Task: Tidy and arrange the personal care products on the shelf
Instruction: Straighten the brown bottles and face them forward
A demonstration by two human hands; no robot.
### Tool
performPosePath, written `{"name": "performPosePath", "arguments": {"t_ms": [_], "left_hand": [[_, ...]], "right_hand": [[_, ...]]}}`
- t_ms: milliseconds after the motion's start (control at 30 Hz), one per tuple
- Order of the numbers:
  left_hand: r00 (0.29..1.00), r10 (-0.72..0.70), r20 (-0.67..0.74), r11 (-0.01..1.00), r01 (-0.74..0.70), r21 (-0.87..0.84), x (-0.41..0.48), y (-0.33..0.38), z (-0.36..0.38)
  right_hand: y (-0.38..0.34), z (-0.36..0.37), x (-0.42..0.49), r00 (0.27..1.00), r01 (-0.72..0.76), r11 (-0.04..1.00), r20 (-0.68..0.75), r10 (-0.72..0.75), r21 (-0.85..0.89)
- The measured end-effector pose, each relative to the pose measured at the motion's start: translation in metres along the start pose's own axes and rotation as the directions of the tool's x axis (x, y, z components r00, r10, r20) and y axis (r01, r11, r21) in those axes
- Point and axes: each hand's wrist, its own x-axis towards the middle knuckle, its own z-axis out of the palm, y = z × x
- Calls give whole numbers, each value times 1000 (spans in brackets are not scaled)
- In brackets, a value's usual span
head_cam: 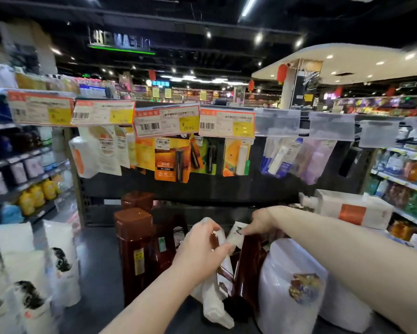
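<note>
My left hand (200,247) grips the top of a white refill pouch (217,302) that stands low in the middle of the shelf. My right hand (260,221) reaches in from the right and pinches a small white tag or pack (236,233) beside a dark brown bottle (248,268). Tall brown bottles (134,247) stand just to the left of my hands. A large white pouch with a printed picture (292,285) leans at the right. The frame is blurred by motion.
Carded small products (171,157) hang on hooks under a row of price tags (166,119) above. White pouches (33,273) crowd the lower left. A white pump bottle with an orange label (352,208) lies at the right. Stocked shelves flank both sides.
</note>
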Motion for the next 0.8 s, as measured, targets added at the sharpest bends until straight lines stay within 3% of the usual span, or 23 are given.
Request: {"name": "performPosePath", "arguments": {"t_ms": [133, 233, 367, 467, 567, 667, 800], "left_hand": [[1000, 3, 7, 1000, -3, 14, 6, -1, 7], [999, 32, -11, 999, -32, 19, 9, -4, 11], [997, 60, -39, 998, -58, 38, 8, -5, 11], [997, 53, -53, 999, -53, 5, 8, -5, 12], [1000, 24, -19, 1000, -24, -14, 10, -3, 16], [997, -56, 52, 996, 60, -70, 10, 1, 19], [999, -3, 41, 986, 10, -166, 8, 12, 23]], "right_hand": [[0, 4, 26, 995, -44, 998, 87, 41, 36], [2, 9, 38, 997, -24, 998, 76, 20, 49], [2, 11, 40, 996, 9, 956, 81, -34, 292], [-6, 8, 25, 994, 102, 896, -71, -79, 433], [-15, -2, 6, 956, 257, 875, -238, -170, 411], [-22, -15, -17, 916, 342, 891, -319, -244, 300], [-26, -31, -45, 790, 443, 891, -514, -335, 101]]}}
